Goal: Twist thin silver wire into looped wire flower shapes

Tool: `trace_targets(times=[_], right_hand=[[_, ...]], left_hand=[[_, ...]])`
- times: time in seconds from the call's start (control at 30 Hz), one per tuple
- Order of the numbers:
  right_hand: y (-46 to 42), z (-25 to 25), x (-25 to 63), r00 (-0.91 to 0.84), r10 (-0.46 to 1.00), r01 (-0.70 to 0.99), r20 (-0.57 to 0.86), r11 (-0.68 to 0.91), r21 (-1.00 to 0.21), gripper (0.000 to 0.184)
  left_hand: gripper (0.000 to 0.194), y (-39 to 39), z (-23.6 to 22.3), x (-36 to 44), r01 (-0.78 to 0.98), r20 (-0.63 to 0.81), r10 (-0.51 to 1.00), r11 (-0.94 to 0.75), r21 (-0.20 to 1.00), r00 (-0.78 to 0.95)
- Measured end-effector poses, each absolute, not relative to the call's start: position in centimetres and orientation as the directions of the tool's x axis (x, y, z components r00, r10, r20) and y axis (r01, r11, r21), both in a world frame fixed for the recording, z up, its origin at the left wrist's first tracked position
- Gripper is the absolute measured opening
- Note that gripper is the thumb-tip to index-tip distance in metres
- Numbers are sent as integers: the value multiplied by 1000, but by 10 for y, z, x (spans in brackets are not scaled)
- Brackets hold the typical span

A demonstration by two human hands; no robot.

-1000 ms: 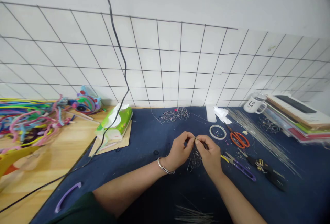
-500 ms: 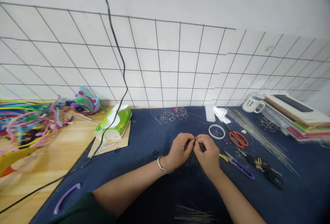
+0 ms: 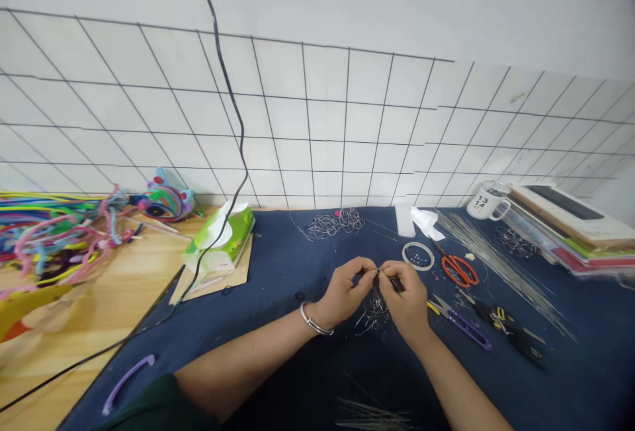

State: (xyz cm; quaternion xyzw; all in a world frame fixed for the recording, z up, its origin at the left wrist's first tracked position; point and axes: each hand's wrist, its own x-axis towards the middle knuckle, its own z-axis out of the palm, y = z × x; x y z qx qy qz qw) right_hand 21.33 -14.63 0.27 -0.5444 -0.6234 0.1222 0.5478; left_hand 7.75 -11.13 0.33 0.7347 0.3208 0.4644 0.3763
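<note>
Over the dark blue cloth, my left hand [image 3: 347,292] and my right hand [image 3: 405,302] meet fingertip to fingertip, both closed in a pinch. Between the tips is something small and dark that I cannot make out. A tangle of thin silvery wires [image 3: 372,315] shows just below and between the hands; whether it is joined to what they pinch I cannot tell. Right of my right hand lie purple-handled snips [image 3: 466,326]. Beyond it is a clear round dish [image 3: 418,244] with tiny beads. Loose wire lengths [image 3: 372,414] lie near the front edge.
Orange-handled scissors [image 3: 460,271], black pliers [image 3: 516,335] and a long wire bundle [image 3: 501,266] lie to the right. Behind them stand a mug [image 3: 486,203] and stacked books [image 3: 570,219]. Coiled wire [image 3: 335,223] lies at the back, a tissue pack [image 3: 223,239] at left, near a hanging cable [image 3: 228,80].
My hands have shifted very slightly right and stay pinched together. More of the wire tangle below them shows now. The view has tilted a little.
</note>
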Motion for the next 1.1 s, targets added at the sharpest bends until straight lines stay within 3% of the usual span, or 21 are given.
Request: trace_targets(times=[0.17,0.3,0.47,0.87,0.97,1.1], right_hand=[[-146,5,215,124,844,558,521,375,-740,10],[-144,4,217,70,785,662,616,425,-617,10],[-141,-6,220,40,756,795,653,372,-480,8],[-143,-5,219,20,766,862,642,313,-399,7],[-142,-2,219,41,804,841,593,293,-455,7],[-140,8,224,57,922,662,384,253,-705,4]], left_hand=[[12,-111,3,78,114,434,821,-504,856,371],[11,-109,1,79,129,410,823,-491,861,393],[13,-105,0,79,164,366,828,-468,868,425],[10,-101,8,74,222,378,791,-527,820,481],[9,-99,7,74,222,376,802,-516,828,464],[10,-94,5,72,165,333,806,-460,872,490]])
